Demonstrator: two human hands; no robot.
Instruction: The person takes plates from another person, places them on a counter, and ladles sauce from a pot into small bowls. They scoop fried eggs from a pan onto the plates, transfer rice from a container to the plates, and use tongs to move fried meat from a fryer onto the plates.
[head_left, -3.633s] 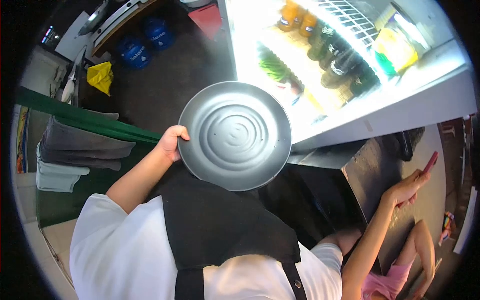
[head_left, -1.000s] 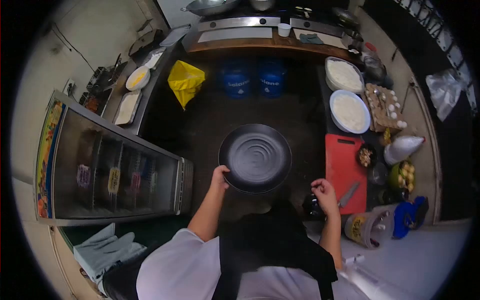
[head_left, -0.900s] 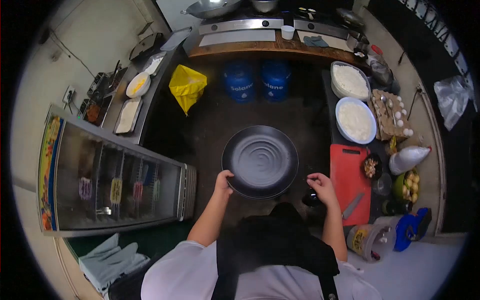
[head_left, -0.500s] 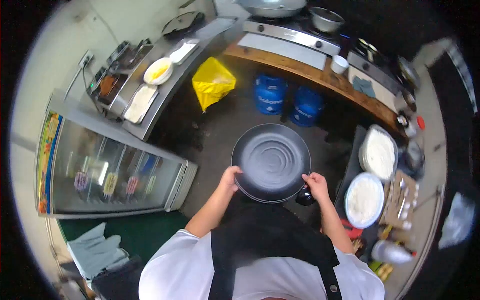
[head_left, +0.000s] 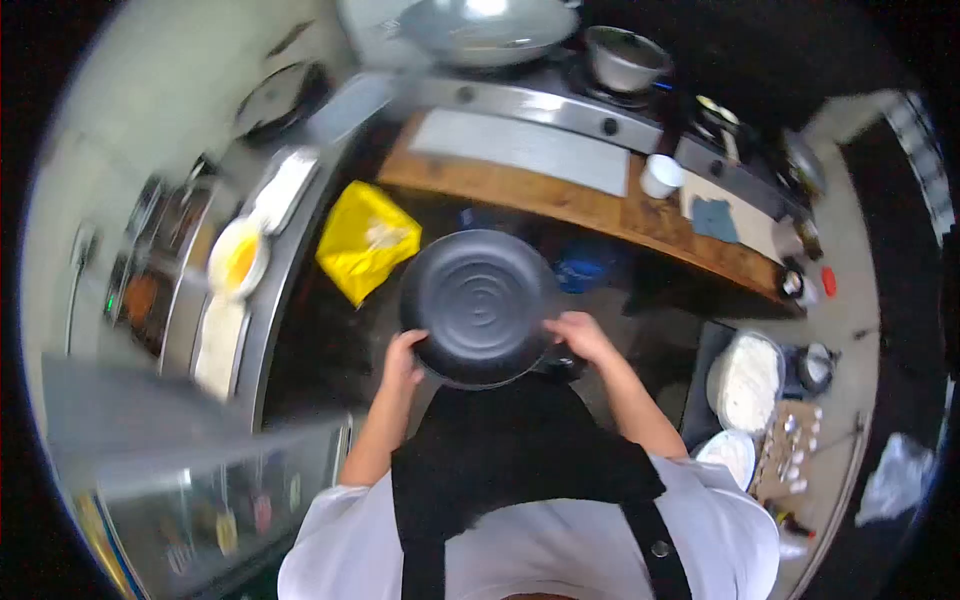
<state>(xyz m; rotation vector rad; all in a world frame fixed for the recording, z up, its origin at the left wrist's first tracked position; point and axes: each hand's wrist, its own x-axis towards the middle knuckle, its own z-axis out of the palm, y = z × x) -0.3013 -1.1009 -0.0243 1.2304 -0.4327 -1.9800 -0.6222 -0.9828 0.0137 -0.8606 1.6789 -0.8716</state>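
A wide black frying pan (head_left: 480, 310) with ringed marks on its inner base is held level in front of my black apron (head_left: 500, 450). My left hand (head_left: 404, 358) grips the rim at the pan's left side, thumb over the edge. On the right side my right hand (head_left: 580, 338) is closed on the rim, close to the dark stub of the handle, which shows just below it. The fingers under the pan are hidden. Behind the pan a blue gas cylinder (head_left: 583, 270) shows only in part.
Ahead, a wooden shelf (head_left: 480, 180) runs below stoves bearing a large wok (head_left: 490, 30) and a pot (head_left: 627, 60). A white cup (head_left: 661, 176) stands on the shelf. Left are a yellow bag (head_left: 365, 245) and a bowl (head_left: 238, 258); right, a tub of white powder (head_left: 750, 385) and an egg tray (head_left: 785, 450).
I have moved forward with the pan, so the stove and wooden shelf look nearer. The glass-door fridge has slid down and back at the left. Both hands keep their hold.
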